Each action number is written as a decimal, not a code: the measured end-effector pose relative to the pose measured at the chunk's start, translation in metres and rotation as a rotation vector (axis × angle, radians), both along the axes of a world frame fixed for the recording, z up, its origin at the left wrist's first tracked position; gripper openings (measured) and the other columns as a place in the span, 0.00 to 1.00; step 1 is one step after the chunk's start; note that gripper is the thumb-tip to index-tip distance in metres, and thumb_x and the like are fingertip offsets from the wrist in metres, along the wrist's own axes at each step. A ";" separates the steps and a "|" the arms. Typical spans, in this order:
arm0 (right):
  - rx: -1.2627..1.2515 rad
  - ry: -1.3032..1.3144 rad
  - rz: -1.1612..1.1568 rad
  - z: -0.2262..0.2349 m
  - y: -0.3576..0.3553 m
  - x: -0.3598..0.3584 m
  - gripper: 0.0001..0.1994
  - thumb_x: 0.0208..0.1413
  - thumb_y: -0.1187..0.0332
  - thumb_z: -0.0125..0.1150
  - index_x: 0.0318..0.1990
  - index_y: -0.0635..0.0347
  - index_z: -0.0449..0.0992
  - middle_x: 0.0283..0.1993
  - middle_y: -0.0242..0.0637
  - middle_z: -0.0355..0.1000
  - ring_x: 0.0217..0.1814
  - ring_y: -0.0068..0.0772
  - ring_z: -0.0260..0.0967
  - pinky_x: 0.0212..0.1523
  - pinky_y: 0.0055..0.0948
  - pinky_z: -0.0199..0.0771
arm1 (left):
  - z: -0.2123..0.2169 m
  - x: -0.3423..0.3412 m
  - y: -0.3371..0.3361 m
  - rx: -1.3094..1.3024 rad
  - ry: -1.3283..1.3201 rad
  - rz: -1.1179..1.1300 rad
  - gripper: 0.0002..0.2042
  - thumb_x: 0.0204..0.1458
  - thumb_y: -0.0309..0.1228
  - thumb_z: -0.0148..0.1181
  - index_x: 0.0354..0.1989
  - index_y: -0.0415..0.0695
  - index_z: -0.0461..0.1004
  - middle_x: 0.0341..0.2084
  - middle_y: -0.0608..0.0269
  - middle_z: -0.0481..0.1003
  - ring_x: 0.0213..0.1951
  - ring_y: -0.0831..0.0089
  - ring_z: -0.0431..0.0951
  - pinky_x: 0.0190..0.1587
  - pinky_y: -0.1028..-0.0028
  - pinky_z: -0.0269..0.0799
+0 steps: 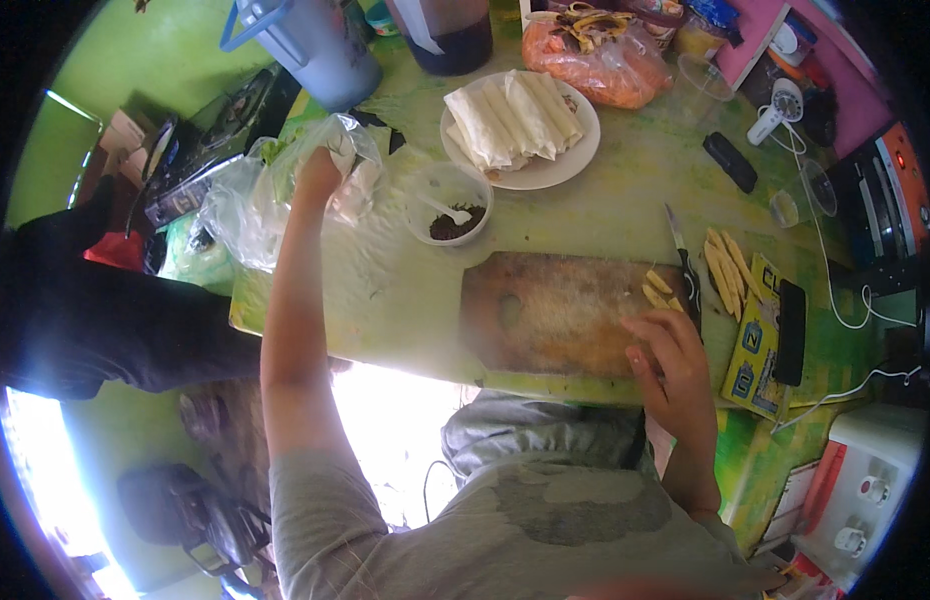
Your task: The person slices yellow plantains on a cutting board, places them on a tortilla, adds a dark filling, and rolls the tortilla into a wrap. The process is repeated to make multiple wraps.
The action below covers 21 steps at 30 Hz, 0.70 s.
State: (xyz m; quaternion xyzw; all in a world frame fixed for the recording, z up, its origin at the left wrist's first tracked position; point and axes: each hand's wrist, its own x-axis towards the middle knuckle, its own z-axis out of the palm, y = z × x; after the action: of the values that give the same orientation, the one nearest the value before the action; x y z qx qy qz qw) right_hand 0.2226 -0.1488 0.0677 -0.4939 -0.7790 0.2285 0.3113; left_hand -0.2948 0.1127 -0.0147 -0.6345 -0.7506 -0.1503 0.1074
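Note:
My left hand (322,177) reaches into a clear plastic bag (235,208) at the table's left; its fingers are hidden among the folds. Something pale and a bit of green show through the bag. Over the right end of a worn wooden cutting board (560,310) hovers my right hand (672,360), fingers apart and holding nothing. Just beyond those fingers, a few pale yellow strips (657,290) lie on the board. A knife (682,250) with a black handle rests along its right edge. Behind the board stands a plastic tub (415,215) with dark grains and a white spoon (447,211).
A white plate (575,168) carries several wrapped rolls (510,115). Farther back are a blue pitcher (310,55), a dark-filled container (450,40) and an orange-filled bag (595,65). At right lie more yellow strips (727,270), a yellow packet (753,350), a phone-like black object (791,330) and cables.

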 end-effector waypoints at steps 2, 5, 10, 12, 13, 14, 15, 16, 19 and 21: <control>-0.004 -0.003 -0.019 0.000 -0.001 0.002 0.16 0.55 0.73 0.62 0.52 0.60 0.75 0.49 0.47 0.69 0.52 0.52 0.68 0.54 0.42 0.67 | 0.002 -0.004 0.000 -0.003 0.032 -0.084 0.08 0.42 0.31 0.63 0.29 0.41 0.81 0.33 0.46 0.80 0.38 0.48 0.81 0.44 0.59 0.75; -0.017 -0.018 -0.037 -0.002 -0.003 0.006 0.16 0.55 0.73 0.62 0.52 0.60 0.75 0.49 0.47 0.69 0.52 0.52 0.68 0.54 0.42 0.68 | 0.007 0.000 -0.003 -0.074 -0.036 -0.127 0.08 0.41 0.33 0.65 0.27 0.42 0.81 0.31 0.48 0.80 0.35 0.49 0.81 0.41 0.60 0.76; -0.063 -0.024 -0.037 -0.007 -0.001 0.011 0.16 0.55 0.72 0.62 0.52 0.61 0.75 0.50 0.48 0.69 0.53 0.52 0.68 0.54 0.42 0.68 | 0.003 -0.013 -0.016 -0.067 -0.180 -0.096 0.08 0.43 0.34 0.65 0.27 0.44 0.81 0.31 0.48 0.80 0.34 0.49 0.81 0.40 0.59 0.76; -0.084 -0.019 -0.040 -0.010 -0.001 0.013 0.16 0.55 0.72 0.62 0.52 0.61 0.75 0.50 0.48 0.68 0.53 0.52 0.68 0.54 0.42 0.68 | 0.002 -0.006 -0.020 -0.008 -0.214 -0.102 0.08 0.46 0.35 0.62 0.28 0.44 0.80 0.32 0.47 0.80 0.34 0.47 0.81 0.39 0.58 0.76; -0.087 -0.028 -0.044 -0.010 -0.001 0.012 0.16 0.55 0.72 0.62 0.52 0.61 0.75 0.50 0.48 0.68 0.53 0.52 0.68 0.54 0.42 0.68 | 0.003 -0.003 -0.021 0.032 -0.173 -0.099 0.09 0.49 0.35 0.60 0.29 0.43 0.80 0.32 0.46 0.80 0.35 0.46 0.80 0.40 0.57 0.76; -0.091 -0.038 -0.048 -0.009 -0.001 0.012 0.16 0.55 0.72 0.62 0.52 0.61 0.75 0.50 0.48 0.68 0.53 0.52 0.68 0.54 0.42 0.68 | 0.005 0.000 -0.022 0.072 -0.132 -0.096 0.09 0.51 0.36 0.57 0.30 0.43 0.79 0.32 0.45 0.80 0.36 0.45 0.80 0.40 0.56 0.75; -0.094 -0.048 -0.054 -0.008 -0.002 0.011 0.16 0.55 0.72 0.62 0.52 0.61 0.75 0.51 0.47 0.68 0.53 0.52 0.67 0.54 0.42 0.68 | 0.007 0.001 -0.022 0.112 -0.091 -0.093 0.10 0.53 0.36 0.55 0.32 0.43 0.79 0.32 0.45 0.79 0.37 0.44 0.80 0.40 0.54 0.75; -0.095 -0.044 -0.052 -0.009 -0.001 0.011 0.16 0.55 0.72 0.62 0.52 0.61 0.75 0.50 0.47 0.68 0.53 0.52 0.67 0.54 0.42 0.68 | 0.008 -0.002 -0.023 0.105 -0.102 -0.052 0.11 0.55 0.36 0.53 0.33 0.43 0.78 0.32 0.44 0.79 0.38 0.43 0.79 0.41 0.53 0.75; -0.095 -0.048 -0.051 -0.011 -0.001 0.012 0.16 0.56 0.72 0.62 0.52 0.61 0.75 0.50 0.48 0.68 0.54 0.52 0.67 0.54 0.43 0.68 | 0.012 -0.008 -0.021 0.065 -0.109 0.041 0.13 0.58 0.37 0.49 0.36 0.43 0.77 0.34 0.43 0.79 0.41 0.43 0.78 0.44 0.51 0.74; -0.087 -0.071 -0.051 -0.008 0.000 0.012 0.16 0.56 0.72 0.61 0.52 0.62 0.75 0.50 0.48 0.68 0.54 0.52 0.67 0.55 0.43 0.68 | 0.016 -0.007 -0.021 0.011 -0.076 0.066 0.14 0.58 0.38 0.48 0.38 0.42 0.76 0.36 0.42 0.79 0.43 0.43 0.78 0.45 0.51 0.73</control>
State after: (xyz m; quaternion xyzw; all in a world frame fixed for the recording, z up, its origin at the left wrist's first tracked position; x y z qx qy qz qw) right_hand 0.2348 -0.1491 0.0596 -0.5345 -0.7661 0.2366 0.2672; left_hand -0.3020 0.0915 0.0015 -0.6027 -0.7737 -0.1747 0.0871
